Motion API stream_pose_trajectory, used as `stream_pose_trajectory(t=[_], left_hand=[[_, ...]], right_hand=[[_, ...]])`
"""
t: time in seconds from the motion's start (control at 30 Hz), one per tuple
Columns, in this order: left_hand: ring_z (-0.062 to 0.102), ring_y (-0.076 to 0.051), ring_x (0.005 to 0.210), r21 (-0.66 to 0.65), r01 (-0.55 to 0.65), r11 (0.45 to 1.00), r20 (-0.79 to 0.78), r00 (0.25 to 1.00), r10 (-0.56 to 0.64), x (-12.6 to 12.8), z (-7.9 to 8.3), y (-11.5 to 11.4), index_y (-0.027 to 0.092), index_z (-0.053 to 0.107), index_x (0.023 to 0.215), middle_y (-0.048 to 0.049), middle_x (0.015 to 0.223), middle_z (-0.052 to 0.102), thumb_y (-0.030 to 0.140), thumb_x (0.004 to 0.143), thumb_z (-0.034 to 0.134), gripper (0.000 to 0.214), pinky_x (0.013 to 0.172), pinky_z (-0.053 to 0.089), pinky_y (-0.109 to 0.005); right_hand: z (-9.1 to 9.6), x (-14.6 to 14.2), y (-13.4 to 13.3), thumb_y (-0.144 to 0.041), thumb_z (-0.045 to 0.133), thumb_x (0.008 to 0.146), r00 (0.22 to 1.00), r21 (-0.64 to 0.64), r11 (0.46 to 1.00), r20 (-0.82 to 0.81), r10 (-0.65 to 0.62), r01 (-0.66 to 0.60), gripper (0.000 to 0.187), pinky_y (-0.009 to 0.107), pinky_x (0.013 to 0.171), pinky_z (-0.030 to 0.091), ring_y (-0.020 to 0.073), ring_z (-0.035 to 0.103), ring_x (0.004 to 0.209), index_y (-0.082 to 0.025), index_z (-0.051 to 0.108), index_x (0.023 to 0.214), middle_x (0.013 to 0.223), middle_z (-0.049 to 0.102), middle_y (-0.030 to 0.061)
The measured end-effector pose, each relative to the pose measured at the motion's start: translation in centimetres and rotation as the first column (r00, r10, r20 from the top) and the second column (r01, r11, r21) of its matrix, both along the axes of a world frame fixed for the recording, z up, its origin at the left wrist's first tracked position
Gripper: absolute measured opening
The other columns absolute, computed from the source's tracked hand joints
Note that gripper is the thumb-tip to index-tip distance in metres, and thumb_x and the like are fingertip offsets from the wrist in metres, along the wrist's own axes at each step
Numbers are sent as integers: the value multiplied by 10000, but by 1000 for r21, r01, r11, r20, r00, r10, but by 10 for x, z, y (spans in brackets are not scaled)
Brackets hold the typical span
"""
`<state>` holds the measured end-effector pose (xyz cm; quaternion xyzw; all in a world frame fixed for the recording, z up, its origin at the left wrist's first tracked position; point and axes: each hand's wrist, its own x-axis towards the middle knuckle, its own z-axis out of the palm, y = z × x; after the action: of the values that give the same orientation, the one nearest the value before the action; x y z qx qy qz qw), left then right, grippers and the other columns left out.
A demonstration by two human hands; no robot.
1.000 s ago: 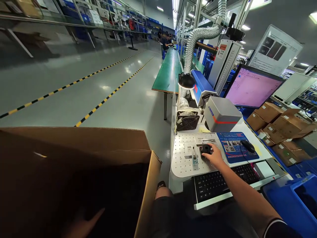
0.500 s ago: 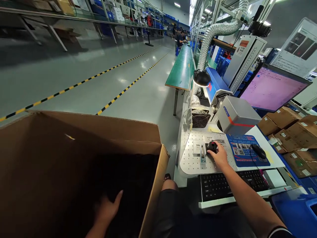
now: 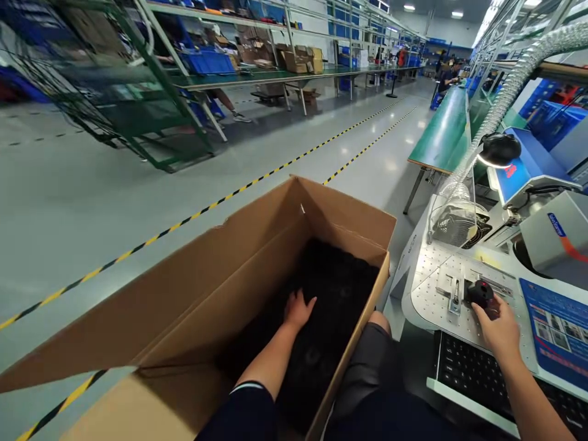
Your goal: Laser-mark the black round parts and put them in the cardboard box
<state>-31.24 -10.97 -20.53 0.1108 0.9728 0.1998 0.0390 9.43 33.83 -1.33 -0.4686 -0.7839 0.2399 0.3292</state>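
Observation:
My left hand reaches down into a deep cardboard box, thumb apart from the fingers, over a mass of black items. They are too dark to make out singly, and I see nothing held in that hand. At the right, my right hand grips a small black rounded part with a red spot on its top. This part sits against a metal fixture on a white perforated plate.
A black keyboard lies on a tray below the plate, with a blue printed mat to the right. A black ring lamp and a fan stand behind. One box flap sticks out leftward.
The view has swung left, showing more of the box and the floor. My left hand is now over the black items deeper in the box. My right hand still grips the black part.

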Motion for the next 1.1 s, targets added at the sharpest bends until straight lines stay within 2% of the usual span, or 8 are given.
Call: stream_pose_trajectory(t=[0.2, 0.33, 0.43, 0.63, 0.77, 0.87, 0.97, 1.1], left_hand=[[379, -442, 1416, 5, 289, 957, -14, 957, -289, -18, 27, 77, 119, 391, 1517, -277, 1596, 261, 506, 932, 490, 709, 1150, 350, -510], [451, -505, 1350, -7, 412, 911, 97, 907, -409, -39, 38, 126, 88, 424, 1494, -321, 1546, 255, 558, 881, 471, 774, 1101, 404, -550], [549, -524, 1241, -44, 444, 895, 198, 882, -428, -56, 39, 148, 49, 466, 1453, -348, 1475, 295, 624, 801, 501, 870, 1065, 440, -551], [613, -450, 1175, -82, 447, 891, 263, 872, -414, -68, 42, 156, 83, 465, 1453, -282, 1329, 471, 608, 723, 522, 901, 1000, 504, -512], [643, -439, 1104, -105, 430, 897, 244, 885, -396, -65, 49, 162, 64, 563, 1324, -293, 1265, 534, 577, 703, 533, 806, 934, 537, -509], [617, -476, 1123, -129, 423, 897, 204, 896, -394, -57, 51, 168, 79, 621, 1189, -292, 1185, 598, 523, 682, 552, 677, 905, 532, -552], [591, -491, 1147, -159, 426, 891, 170, 901, -400, -44, 49, 170, 105, 641, 1089, -279, 1135, 635, 509, 680, 562, 580, 891, 521, -572], [544, -493, 1203, -227, 399, 889, 129, 917, -378, -26, 45, 165, 114, 629, 1112, -261, 1094, 645, 497, 711, 541, 561, 846, 525, -562]], right_hand=[[5, -15, -5, -491, 631, 773, 996, -15, 1000, -84, -5, 3, 640, 496, 974, 493, 322, 663, 1030, -132, 612, 1303, 1198, 702, 170], [5, -24, -1, -399, 637, 772, 987, -37, 999, -160, 13, -19, 542, 494, 986, 495, 302, 653, 1044, -174, 628, 1265, 1177, 712, 124], [6, -26, 2, -342, 648, 773, 988, -15, 1000, -153, -5, 3, 504, 490, 1006, 486, 290, 638, 1066, -199, 635, 1256, 1163, 714, 97], [11, -25, -3, -328, 681, 783, 993, -32, 999, -118, -6, 3, 509, 511, 1032, 475, 314, 619, 1135, -209, 636, 1276, 1191, 700, 112], [15, -11, -9, -412, 702, 791, 980, -103, 994, -192, -45, 25, 603, 526, 1050, 484, 318, 638, 1174, -197, 583, 1341, 1288, 668, 144], [16, 21, -27, -432, 670, 825, 963, -98, 993, -256, -85, 61, 582, 525, 1036, 505, 314, 653, 1176, -183, 567, 1341, 1289, 672, 160], [12, 68, -60, -403, 628, 871, 954, -47, 995, -282, -98, 89, 494, 514, 1032, 516, 291, 673, 1145, -196, 573, 1316, 1232, 704, 141], [-3, 123, -110, -297, 538, 909, 977, -46, 998, -204, -56, 47, 391, 478, 1010, 537, 257, 703, 1074, -227, 602, 1289, 1147, 741, 93]])
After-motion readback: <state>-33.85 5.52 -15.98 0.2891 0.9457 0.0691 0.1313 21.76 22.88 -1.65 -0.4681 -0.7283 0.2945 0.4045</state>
